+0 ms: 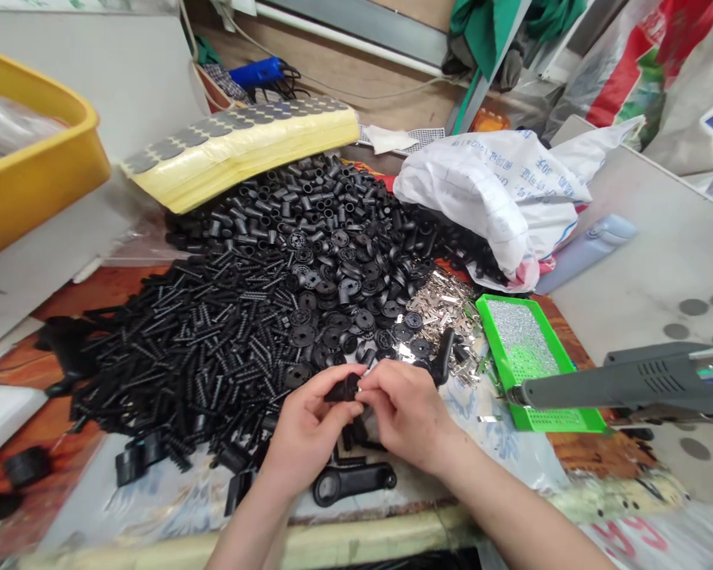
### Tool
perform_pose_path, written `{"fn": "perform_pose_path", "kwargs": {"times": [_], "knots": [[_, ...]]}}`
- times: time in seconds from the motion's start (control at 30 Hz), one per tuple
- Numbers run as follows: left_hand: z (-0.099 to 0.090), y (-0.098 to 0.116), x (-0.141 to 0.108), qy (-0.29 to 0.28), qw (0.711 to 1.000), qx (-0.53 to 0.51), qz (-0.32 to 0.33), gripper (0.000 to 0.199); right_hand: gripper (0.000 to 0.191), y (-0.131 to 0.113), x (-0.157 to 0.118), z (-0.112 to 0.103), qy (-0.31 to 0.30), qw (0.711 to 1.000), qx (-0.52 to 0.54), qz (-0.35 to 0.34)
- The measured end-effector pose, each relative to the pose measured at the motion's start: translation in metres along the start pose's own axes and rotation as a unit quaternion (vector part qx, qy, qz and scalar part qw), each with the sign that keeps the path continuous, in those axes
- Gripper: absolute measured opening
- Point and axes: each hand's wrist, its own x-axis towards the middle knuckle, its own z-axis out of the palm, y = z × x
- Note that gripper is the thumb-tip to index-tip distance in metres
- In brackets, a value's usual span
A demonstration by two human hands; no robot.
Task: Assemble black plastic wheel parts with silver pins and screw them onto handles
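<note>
Between thumb and fingers my left hand (312,427) grips a small black plastic part (345,388), above the near side of the table. My right hand (405,408) is closed in a pinch at that part's right end. A tiny shiny bit shows at its fingertips, too small to name. Just beyond the hands lie black round discs (333,324) in a heap, with loose silver metal clips (448,317) to their right. A black crank-shaped handle (353,481) rests on the plastic sheet below my hands. Another black handle (444,356) stands just past my right hand.
Black screw-like rods (214,324) pile up at left, short black tubes (309,198) behind. At right, a grey electric screwdriver (618,386) reaches over a green tray (570,360) of small silver pieces. A yellow bin (41,190), sticker stack (249,150) and white bag (493,190) border the heap.
</note>
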Motion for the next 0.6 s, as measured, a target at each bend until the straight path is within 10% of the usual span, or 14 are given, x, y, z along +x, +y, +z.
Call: {"fn": "perform_pose_path", "kwargs": {"times": [0.6], "knots": [[-0.003, -0.004, -0.001, -0.004, 0.999, -0.012, 0.037, 0.028, 0.015, -0.009, 0.001, -0.005, 0.034, 0.998, 0.039, 0.044]]}}
